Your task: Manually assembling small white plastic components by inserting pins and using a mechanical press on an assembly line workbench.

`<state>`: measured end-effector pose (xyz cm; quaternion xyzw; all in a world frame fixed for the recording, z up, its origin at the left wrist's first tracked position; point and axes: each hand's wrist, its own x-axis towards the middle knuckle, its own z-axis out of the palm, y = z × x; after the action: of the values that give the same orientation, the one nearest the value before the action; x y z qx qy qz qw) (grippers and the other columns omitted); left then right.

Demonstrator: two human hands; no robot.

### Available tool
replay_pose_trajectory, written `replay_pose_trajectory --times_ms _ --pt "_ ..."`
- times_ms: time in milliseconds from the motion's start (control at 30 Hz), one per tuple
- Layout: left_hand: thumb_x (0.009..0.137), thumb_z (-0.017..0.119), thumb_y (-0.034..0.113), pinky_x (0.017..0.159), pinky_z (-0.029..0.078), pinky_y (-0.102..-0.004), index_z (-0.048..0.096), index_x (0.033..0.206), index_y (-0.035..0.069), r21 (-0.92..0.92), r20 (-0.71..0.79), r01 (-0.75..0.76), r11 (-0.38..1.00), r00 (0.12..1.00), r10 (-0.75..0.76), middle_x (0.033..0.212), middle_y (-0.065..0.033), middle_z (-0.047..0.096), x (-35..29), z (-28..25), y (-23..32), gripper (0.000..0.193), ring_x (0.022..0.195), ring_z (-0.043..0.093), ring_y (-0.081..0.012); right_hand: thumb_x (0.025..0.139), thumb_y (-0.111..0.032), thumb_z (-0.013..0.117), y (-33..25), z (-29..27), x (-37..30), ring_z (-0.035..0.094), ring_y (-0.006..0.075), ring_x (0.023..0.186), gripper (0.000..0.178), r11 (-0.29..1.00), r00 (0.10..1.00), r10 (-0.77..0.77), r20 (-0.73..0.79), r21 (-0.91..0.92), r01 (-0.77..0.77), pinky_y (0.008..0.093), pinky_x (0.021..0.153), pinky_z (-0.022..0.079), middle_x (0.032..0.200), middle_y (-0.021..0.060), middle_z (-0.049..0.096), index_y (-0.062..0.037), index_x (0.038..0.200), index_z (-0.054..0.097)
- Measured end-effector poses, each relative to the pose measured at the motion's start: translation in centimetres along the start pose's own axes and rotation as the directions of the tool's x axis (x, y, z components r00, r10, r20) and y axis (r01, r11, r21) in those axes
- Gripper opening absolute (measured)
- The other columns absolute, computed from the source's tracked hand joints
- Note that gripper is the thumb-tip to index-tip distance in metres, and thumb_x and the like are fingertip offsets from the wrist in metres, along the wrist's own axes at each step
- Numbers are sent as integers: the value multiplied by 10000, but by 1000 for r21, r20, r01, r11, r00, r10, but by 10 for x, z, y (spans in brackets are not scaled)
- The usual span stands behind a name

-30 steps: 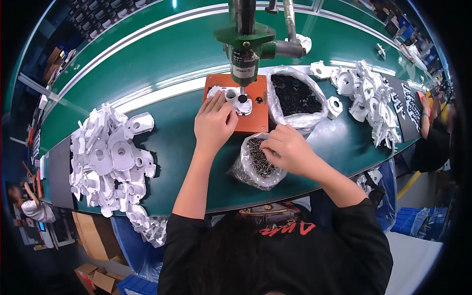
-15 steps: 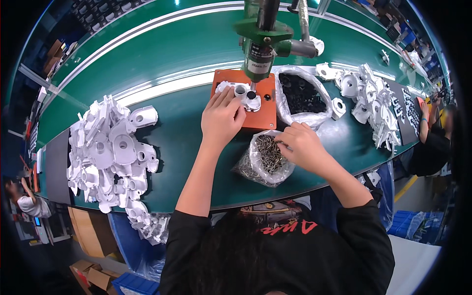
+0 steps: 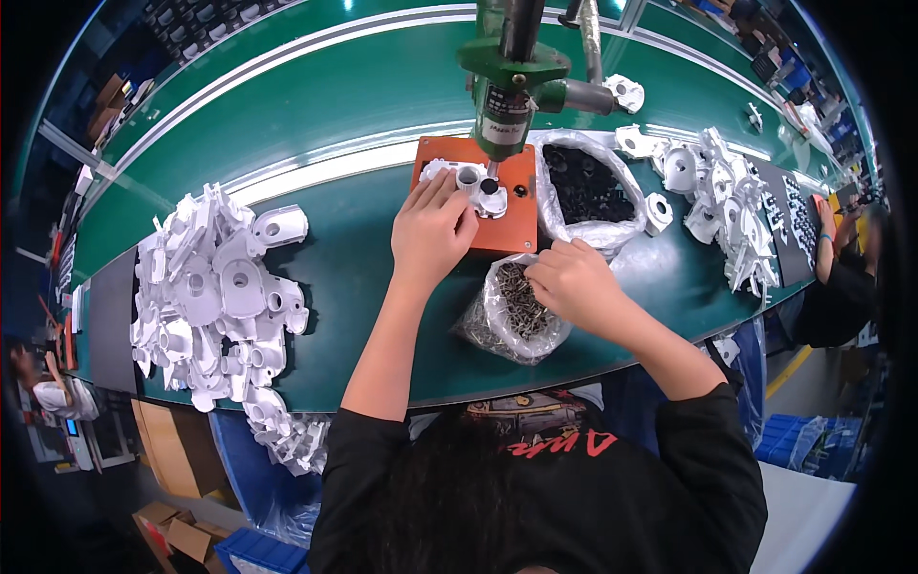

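Note:
My left hand (image 3: 435, 230) rests its fingers on a white plastic housing (image 3: 467, 176), steadying it on an orange fixture block (image 3: 459, 239). A black round piece (image 3: 489, 186) sits on the housing, under the tip of a green press-like machine (image 3: 504, 115). My right hand (image 3: 574, 282) is at the rim of a clear plastic bag of small metal screws (image 3: 521, 301), thumb and fingertips drawn together. Whatever the right fingertips pinch is too small or hidden to make out.
Loose white housings (image 3: 196, 287) lie heaped at the left, another heap (image 3: 727, 206) at the right. An open bag of black parts (image 3: 583, 182) stands beside the fixture. Beyond runs a green conveyor belt (image 3: 354, 77) carrying a white part (image 3: 624, 93). A co-worker (image 3: 837, 287) is at the far right.
My right hand has shifted slightly up and left, its fingers closing together at the screw bag. White parts on the belt have moved a little right. My left hand stays put.

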<state>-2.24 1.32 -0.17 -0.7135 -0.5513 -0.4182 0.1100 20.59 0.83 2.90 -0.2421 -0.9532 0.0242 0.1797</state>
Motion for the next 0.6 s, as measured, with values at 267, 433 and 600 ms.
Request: replay_pose_trajectory --times_ms 267,433,600 --pt "778 623 114 950 477 -419 621 805 21 2 -6 -14 1000 1000 14 1085 -166 666 1 0 0 97 1048 630 -306 686 -92 664 0 3 5 583 223 721 83 1000 1000 -16 7 18 16 354 650 466 725 40 594 -72 743 608" --pt "778 623 115 953 476 -419 622 808 19 -1 -4 -8 1000 1000 8 1084 -167 666 0 0 0 101 1046 631 -308 683 -83 656 0 2 5 591 238 703 79 999 1000 -4 -15 46 4 367 633 488 709 47 595 -65 736 601" --pt "770 642 113 946 479 -423 606 807 19 -10 1 2 1000 1000 -2 1104 -163 662 -1 0 -2 107 1076 618 -324 690 -97 648 -5 1 12 598 250 705 69 999 995 40 89 -25 -38 385 636 498 710 61 611 -64 714 593"
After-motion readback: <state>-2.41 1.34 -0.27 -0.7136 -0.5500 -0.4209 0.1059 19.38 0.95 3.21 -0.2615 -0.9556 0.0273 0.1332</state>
